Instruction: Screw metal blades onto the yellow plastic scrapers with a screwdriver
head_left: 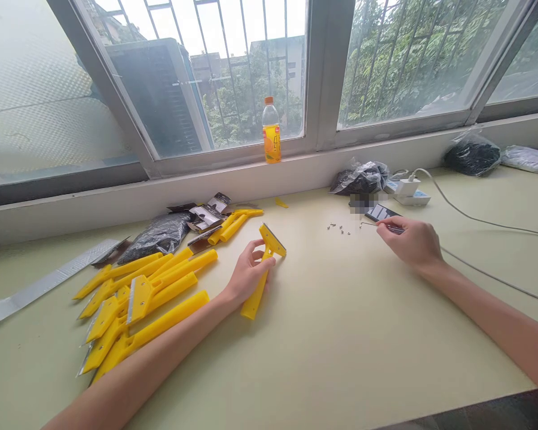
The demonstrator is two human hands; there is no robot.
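My left hand point(250, 273) is closed round the handle of a yellow scraper point(254, 301), its blade head pointing up and away from me. At the right, my right hand point(410, 242) pinches a screwdriver point(370, 224) with a thin metal shaft; its handle is mostly hidden by the fingers. The shaft's tip is at a small screw point(361, 226) on the table. Just left of that tip lie several loose small screws point(341, 229). Left of my left forearm, several more yellow scrapers point(138, 298) lie in an overlapping pile.
Behind the pile are a bag of black parts point(156, 237), printed cards point(206, 215) and yellow handles point(235, 227). A clear plastic strip point(49, 280) lies far left. A phone point(381, 211), a power strip point(415, 198) and cables are at right. A bottle point(272, 134) stands on the sill.
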